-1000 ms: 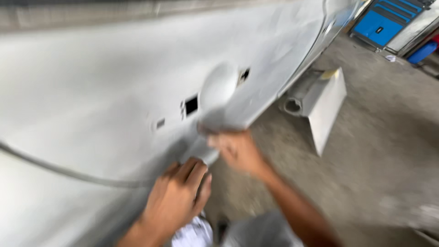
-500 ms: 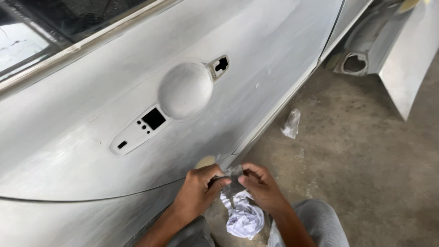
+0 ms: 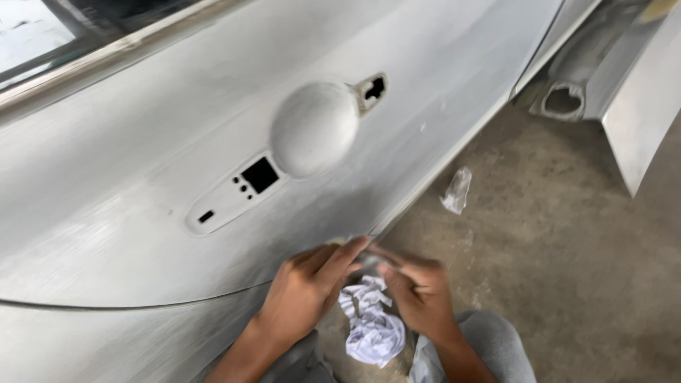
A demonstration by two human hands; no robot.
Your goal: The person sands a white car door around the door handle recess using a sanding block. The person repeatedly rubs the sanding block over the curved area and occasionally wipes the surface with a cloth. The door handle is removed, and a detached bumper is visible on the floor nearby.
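Left hand, right hand pinch one small sanding pad — one crumpled cloth below.

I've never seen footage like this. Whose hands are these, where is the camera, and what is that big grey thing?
The camera sits on a person's head and looks down, so the two hands are that person's own. The left hand and right hand meet in front of a car door, sanded dull grey, with its handle taken off: you can see the round handle recess and dark holes beside it. Their fingertips pinch something small between them; it is too blurred to name. A crumpled white cloth lies just below the hands. On the concrete floor lies a scrap of clear plastic.
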